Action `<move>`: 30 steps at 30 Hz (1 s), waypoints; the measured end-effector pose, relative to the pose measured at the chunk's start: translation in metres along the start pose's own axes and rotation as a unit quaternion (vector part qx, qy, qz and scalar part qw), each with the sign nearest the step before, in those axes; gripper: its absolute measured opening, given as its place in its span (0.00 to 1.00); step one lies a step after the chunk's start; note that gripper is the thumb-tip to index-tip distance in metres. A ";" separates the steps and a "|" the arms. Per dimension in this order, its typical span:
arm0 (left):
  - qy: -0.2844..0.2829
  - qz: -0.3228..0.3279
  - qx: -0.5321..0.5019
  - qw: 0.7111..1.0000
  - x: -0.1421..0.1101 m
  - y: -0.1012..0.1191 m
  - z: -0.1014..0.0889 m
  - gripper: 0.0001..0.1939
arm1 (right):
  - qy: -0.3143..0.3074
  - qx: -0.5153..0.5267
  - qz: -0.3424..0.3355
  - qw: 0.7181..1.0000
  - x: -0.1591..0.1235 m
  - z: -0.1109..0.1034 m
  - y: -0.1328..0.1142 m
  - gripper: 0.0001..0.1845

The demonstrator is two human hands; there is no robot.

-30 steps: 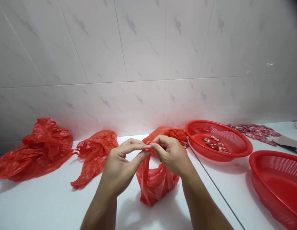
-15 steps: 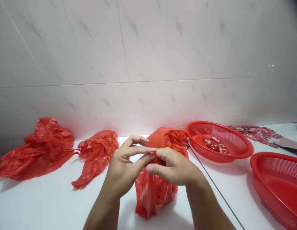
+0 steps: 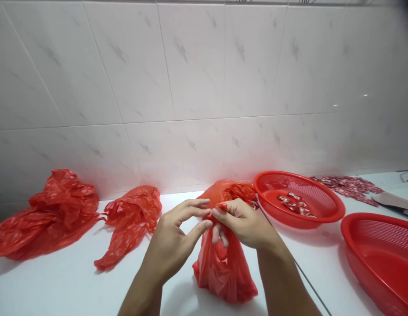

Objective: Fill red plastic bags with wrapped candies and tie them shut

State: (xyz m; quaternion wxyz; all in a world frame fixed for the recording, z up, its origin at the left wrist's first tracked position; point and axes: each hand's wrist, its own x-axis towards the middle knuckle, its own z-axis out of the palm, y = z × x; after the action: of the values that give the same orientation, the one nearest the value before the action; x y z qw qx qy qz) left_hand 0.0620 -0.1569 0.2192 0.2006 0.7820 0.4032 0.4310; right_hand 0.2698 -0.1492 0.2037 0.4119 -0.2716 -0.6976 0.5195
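A red plastic bag (image 3: pixel 223 272) is stood on the white countertop (image 3: pixel 59 285) at the centre of the view, just in front of the person, its body slumped and its upper part bunched behind the hands. A narrow twisted strip of the bag's top (image 3: pixel 220 207) is gripped by the right hand (image 3: pixel 241 224), pinched between thumb and forefinger, with the remaining fingers (image 3: pixel 218 235) curled down against the bag. The left hand (image 3: pixel 171 237) is held loosely open at 9 o'clock from the strip, thumb and fingers parted, with its fingertips (image 3: pixel 207 202) just beside the gathered top; no grip by it can be seen.

At 9 o'clock from the bag, a second crumpled red bag (image 3: pixel 131 224) is laid on the counter, and a third, larger one (image 3: pixel 45 215) is heaped beyond it, both near the tiled wall (image 3: pixel 197 87). At 2 o'clock, a round red mesh basket (image 3: pixel 299 199) is placed with small red-and-white packets (image 3: pixel 294 204) lying inside it. A second red mesh basket (image 3: pixel 375 259) is set at 3 o'clock, partly cut off by the frame edge. Further out at 2 o'clock, a spread of similar packets (image 3: pixel 347 184) is laid along the wall, and a broad knife blade (image 3: pixel 393 201) lies beside it.
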 end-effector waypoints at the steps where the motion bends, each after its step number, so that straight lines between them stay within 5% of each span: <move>1: 0.010 0.005 0.008 1.000 0.000 0.000 0.000 0.07 | 0.002 0.001 0.002 1.000 0.001 0.000 0.000 0.31; 8: 0.027 -0.011 0.004 1.000 -0.002 0.007 -0.003 0.11 | 0.030 0.000 -0.009 1.000 0.004 0.003 -0.003 0.27; 12: -0.052 -0.032 -0.084 0.995 -0.002 0.004 -0.004 0.06 | 0.076 0.036 -0.056 0.995 0.006 0.002 -0.003 0.24; 14: -0.118 -0.053 -0.141 0.981 -0.002 0.000 -0.003 0.16 | 0.100 0.045 -0.069 0.992 0.005 -0.001 -0.002 0.22; 16: -0.163 -0.085 -0.173 0.968 -0.002 -0.002 0.000 0.32 | 0.088 0.050 -0.064 0.993 0.002 -0.004 -0.002 0.19; 19: -0.183 -0.109 -0.182 0.960 0.000 -0.004 0.005 0.27 | 0.030 0.050 -0.051 0.997 -0.005 -0.008 -0.004 0.11; 21: -0.192 -0.102 -0.196 0.956 0.003 -0.005 0.006 0.20 | 0.015 -0.001 -0.065 0.998 -0.010 -0.012 -0.005 0.04; 26: -0.222 -0.105 -0.186 0.951 0.004 -0.005 0.003 0.19 | 0.067 -0.226 -0.093 0.967 -0.017 -0.022 -0.008 0.16; 30: -0.195 -0.126 -0.143 0.962 0.004 -0.006 0.003 0.22 | 0.074 -0.269 -0.136 0.951 -0.016 -0.019 -0.008 0.17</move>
State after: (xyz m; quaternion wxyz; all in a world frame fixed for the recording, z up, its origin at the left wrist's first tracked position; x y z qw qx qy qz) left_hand 0.0632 -0.1499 0.2158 0.4378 0.7570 0.3854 0.2944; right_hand 0.2942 -0.1551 0.2087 0.4406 -0.3127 -0.8095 0.2300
